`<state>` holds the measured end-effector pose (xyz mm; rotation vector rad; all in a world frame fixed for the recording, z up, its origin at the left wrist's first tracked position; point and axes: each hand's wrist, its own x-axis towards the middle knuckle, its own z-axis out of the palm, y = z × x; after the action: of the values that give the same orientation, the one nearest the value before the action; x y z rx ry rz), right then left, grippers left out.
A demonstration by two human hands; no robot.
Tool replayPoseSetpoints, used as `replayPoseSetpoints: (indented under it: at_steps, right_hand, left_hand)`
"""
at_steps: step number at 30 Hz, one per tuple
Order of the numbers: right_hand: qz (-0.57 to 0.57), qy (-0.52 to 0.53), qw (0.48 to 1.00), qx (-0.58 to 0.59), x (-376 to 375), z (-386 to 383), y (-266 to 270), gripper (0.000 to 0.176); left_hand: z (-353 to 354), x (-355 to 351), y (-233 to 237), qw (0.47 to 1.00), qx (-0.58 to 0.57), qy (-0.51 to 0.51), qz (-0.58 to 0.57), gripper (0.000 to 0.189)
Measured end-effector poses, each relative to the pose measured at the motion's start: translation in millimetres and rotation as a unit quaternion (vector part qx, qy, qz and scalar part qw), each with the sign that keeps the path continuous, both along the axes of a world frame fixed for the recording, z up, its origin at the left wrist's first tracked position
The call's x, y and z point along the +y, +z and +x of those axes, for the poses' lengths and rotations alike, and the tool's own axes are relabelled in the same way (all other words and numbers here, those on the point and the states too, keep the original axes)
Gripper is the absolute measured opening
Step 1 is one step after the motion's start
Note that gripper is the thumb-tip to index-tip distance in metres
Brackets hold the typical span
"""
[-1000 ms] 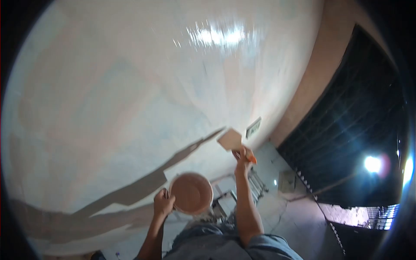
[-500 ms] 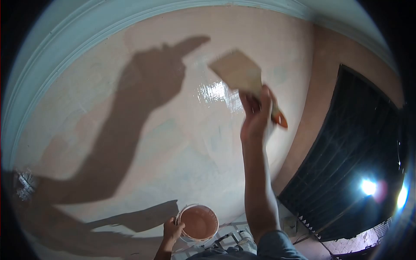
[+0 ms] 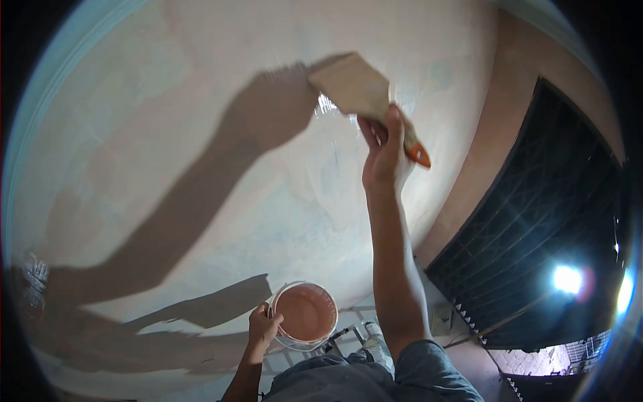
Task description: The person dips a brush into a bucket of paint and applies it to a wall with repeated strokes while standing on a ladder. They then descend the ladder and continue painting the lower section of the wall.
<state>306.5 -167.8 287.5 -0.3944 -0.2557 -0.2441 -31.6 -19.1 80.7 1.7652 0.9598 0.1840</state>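
My right hand (image 3: 384,149) is raised in front of the wall, closed around a wide paintbrush (image 3: 351,84). The brush has a broad pale head, and the orange end of its handle pokes out below my thumb. Its upper left edge meets its own shadow on the pinkish, patchy wall (image 3: 281,201), at or very near the surface. A wet, shiny patch (image 3: 326,104) shows just under the brush head. Low down, my left hand (image 3: 264,324) grips the rim of a bucket (image 3: 333,309) that holds pinkish-brown liquid paint.
To the right is a dark barred gate (image 3: 536,201) with a bright lamp (image 3: 568,280) in front of it. Metal framework (image 3: 348,335) shows below the bucket. Pale moulding (image 3: 47,100) borders the wall at the upper left. My arm's shadow crosses the wall.
The paintbrush has come closer to the wall, its shadow now joining the brush head. My view has tipped downward. The bucket stays in my left hand.
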Motion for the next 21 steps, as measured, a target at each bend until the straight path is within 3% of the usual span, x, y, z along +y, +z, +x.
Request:
replayPoseSetpoints:
  at_steps: [4, 6, 8, 9, 11, 12, 16, 18, 21]
  right_hand:
    - [-0.041, 0.007, 0.99, 0.133, -7.6, -18.5, -120.3, 0.035]
    - [-0.063, 0.004, 0.98, 0.191, -12.9, -29.7, -185.3, 0.036]
    - [-0.08, 0.009, 0.973, 0.214, -19.2, -42.0, -245.0, 0.035]
    - [-0.081, 0.007, 0.971, 0.224, -24.5, -50.4, -264.8, 0.035]
    - [-0.143, 0.004, 0.957, 0.254, -32.9, -61.9, -288.4, 0.033]
    - [-0.143, 0.002, 0.955, 0.259, -35.4, -64.1, -290.0, 0.033]
    - [-0.205, -0.043, 0.939, 0.273, -33.9, -62.8, -272.6, 0.03]
    - [-0.285, -0.053, 0.922, 0.255, -31.2, -56.7, -256.8, 0.024]
    - [-0.296, -0.065, 0.925, 0.228, -24.5, -63.3, -214.0, 0.022]
  left_hand:
    - [12.7, -4.3, 17.6, 0.999, 0.028, 0.008, -0.018, 0.018]
    - [10.3, 11.4, -3.9, 0.999, 0.034, 0.003, -0.021, 0.02]
    - [0.5, 30.3, -30.0, 0.986, 0.05, -0.082, 0.135, 0.02]
    - [3.7, 23.9, -16.6, 0.983, 0.077, -0.08, 0.145, 0.021]
    - [12.2, 11.6, 4.3, 0.992, 0.081, -0.055, 0.078, 0.021]
    - [15.8, 8.0, 10.7, 0.997, 0.079, -0.023, 0.011, 0.021]
    - [12.6, 5.1, 14.8, 0.996, 0.083, -0.014, 0.003, 0.021]
    - [7.2, 10.3, 3.0, 0.988, 0.062, -0.057, 0.127, 0.019]
    - [4.1, 4.5, 3.1, 0.997, 0.036, -0.027, 0.055, 0.019]
